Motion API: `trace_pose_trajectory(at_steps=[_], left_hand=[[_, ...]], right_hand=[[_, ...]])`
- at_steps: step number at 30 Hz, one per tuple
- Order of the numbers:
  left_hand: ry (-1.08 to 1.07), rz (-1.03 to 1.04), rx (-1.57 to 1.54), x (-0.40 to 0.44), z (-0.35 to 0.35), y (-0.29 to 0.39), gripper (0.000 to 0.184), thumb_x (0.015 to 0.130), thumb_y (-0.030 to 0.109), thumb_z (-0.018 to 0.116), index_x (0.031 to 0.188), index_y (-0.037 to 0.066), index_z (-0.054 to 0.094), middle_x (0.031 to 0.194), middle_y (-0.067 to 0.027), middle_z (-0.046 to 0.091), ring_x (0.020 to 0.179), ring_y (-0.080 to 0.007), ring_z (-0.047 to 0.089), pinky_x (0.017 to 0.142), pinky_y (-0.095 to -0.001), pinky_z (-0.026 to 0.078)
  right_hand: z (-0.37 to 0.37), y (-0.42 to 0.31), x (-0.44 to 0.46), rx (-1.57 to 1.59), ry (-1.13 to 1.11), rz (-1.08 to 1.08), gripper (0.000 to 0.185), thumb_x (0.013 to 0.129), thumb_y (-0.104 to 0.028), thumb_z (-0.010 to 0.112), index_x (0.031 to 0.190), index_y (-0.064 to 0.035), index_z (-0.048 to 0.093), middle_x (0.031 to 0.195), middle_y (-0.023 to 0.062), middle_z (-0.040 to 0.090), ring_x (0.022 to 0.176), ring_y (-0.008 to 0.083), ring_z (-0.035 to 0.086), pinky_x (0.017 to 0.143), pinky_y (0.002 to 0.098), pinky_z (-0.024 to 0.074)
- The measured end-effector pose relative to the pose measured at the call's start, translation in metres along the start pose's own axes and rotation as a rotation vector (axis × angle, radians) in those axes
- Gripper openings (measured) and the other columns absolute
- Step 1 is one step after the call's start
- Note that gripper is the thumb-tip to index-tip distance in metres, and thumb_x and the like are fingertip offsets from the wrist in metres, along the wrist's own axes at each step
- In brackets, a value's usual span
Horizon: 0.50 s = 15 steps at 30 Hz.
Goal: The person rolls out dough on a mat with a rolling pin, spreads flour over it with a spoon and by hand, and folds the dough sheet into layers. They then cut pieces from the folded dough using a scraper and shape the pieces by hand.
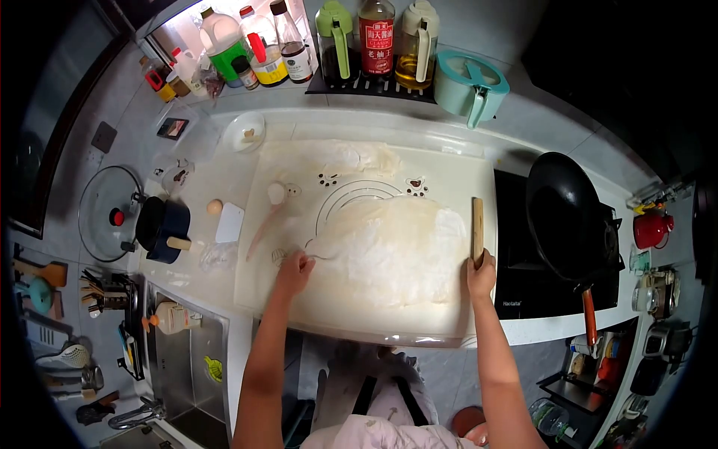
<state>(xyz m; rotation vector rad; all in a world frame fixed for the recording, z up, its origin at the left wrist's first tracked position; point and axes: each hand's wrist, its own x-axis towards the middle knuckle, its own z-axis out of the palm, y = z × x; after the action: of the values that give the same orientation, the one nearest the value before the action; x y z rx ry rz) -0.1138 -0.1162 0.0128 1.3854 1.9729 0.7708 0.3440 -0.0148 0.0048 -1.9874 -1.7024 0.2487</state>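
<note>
Across the middle of the frame, a broad sheet of dough (396, 247) lies on the pale mat (254, 194), already flattened wide and whitened with flour in patches. At the mat's right edge, the right hand (481, 273) is wrapped round a wooden rolling pin (478, 224). By the sheet's left edge, the left hand (295, 271) has its fingers bunched; I can't tell whether they pinch it. Flattening looks well along to me, though the outline remains uneven.

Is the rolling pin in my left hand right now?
No, the right hand holds the rolling pin, while the left hand is at the edge of the dough sheet.
</note>
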Motion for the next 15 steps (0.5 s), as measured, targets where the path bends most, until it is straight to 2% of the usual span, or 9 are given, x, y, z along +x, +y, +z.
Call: trace_pose_trajectory(at_steps=[2,5,8,11,14,15], left_hand=[[0.077,-0.033,-0.174,-0.004,0.008,-0.013,0.023,0.088,0.023,0.067,0.087,0.003,0.056,0.069,-0.0029,0.056,0.059,-0.0128,0.051,0.057,-0.028,0.044],[0.089,-0.228,-0.31,-0.012,0.01,-0.017,0.022,0.09,0.023,0.067,0.091,0.004,0.055,0.071,-0.0008,0.056,0.059,-0.0094,0.05,0.053,-0.025,0.041],[0.109,-0.405,-0.534,-0.025,0.007,0.028,0.022,0.089,0.023,0.068,0.092,0.005,0.056,0.071,0.0002,0.055,0.059,-0.0073,0.05,0.05,-0.0239,0.039],[0.105,-0.389,-0.606,-0.029,0.007,0.049,0.021,0.087,0.02,0.069,0.088,0.003,0.056,0.07,0.0001,0.054,0.057,-0.0098,0.05,0.051,-0.0272,0.042],[0.247,-0.338,-0.44,-0.024,0.019,0.013,0.023,0.086,0.021,0.07,0.091,0.002,0.058,0.07,-0.0036,0.057,0.057,-0.015,0.053,0.054,-0.0309,0.046],[0.249,-0.278,-0.267,-0.025,0.013,0.005,0.023,0.085,0.021,0.07,0.091,0.003,0.059,0.072,-0.0057,0.059,0.059,-0.0186,0.056,0.057,-0.0326,0.047]], right_hand=[[-0.001,0.002,0.0,-0.018,0.042,-0.033,0.048,0.077,-0.01,0.072,0.121,0.0007,0.056,0.11,0.0189,0.059,0.093,0.0357,0.059,0.082,0.0415,0.05],[-0.01,-0.005,-0.006,-0.057,0.06,-0.059,0.047,0.076,-0.007,0.071,0.12,0.0012,0.056,0.114,0.0193,0.058,0.101,0.0375,0.056,0.089,0.043,0.0467],[-0.019,-0.01,-0.014,-0.015,0.009,-0.067,0.045,0.076,-0.008,0.068,0.119,0.0003,0.056,0.119,0.0182,0.057,0.109,0.0382,0.053,0.094,0.0434,0.0433],[-0.029,-0.021,-0.024,-0.118,0.157,-0.232,0.038,0.078,-0.007,0.064,0.115,0.001,0.058,0.119,0.0182,0.057,0.11,0.0381,0.052,0.095,0.0438,0.0425],[-0.036,-0.034,-0.026,0.103,0.071,-0.353,0.031,0.081,-0.007,0.061,0.111,0.0007,0.06,0.118,0.0189,0.057,0.11,0.0383,0.053,0.095,0.0444,0.0422],[-0.032,-0.036,-0.026,0.171,0.039,-0.356,0.027,0.082,-0.006,0.06,0.108,0.0005,0.061,0.113,0.0193,0.059,0.106,0.0381,0.055,0.093,0.0437,0.0437]])
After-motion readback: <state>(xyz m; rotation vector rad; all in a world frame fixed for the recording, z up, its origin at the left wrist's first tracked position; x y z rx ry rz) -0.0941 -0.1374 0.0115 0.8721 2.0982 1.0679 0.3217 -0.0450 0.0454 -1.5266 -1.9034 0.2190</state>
